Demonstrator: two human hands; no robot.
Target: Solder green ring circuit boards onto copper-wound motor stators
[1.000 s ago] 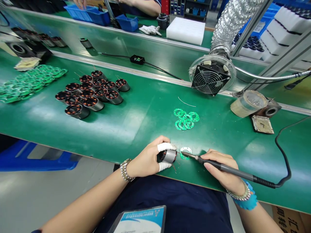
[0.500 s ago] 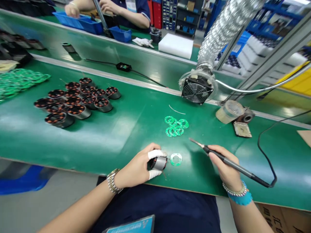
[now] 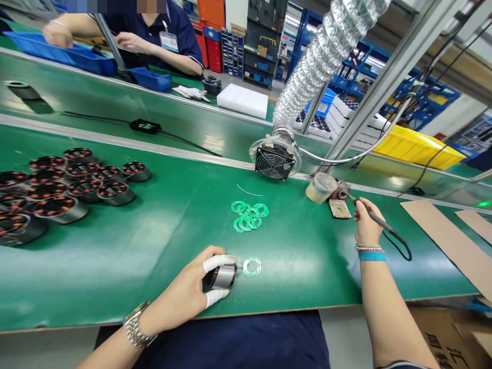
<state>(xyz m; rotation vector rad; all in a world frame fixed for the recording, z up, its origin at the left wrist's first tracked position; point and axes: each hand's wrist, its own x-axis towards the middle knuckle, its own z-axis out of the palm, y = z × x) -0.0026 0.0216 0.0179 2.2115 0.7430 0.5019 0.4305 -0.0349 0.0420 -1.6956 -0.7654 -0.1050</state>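
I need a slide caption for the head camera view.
Left hand holds a wound core beside a green ring board; right hand holds a soldering iron.

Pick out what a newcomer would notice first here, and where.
Probably the silver hose, slanting down to a black fan at the back of the green bench. Next, the cluster of metal coils on the left. Then the left hand, near the front edge, its white-wrapped fingertips gripping another coil, and the right hand, farther right, holding a soldering iron.

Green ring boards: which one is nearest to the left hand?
The single board, beside the cylinder in the left hand; the others lie overlapped farther away.
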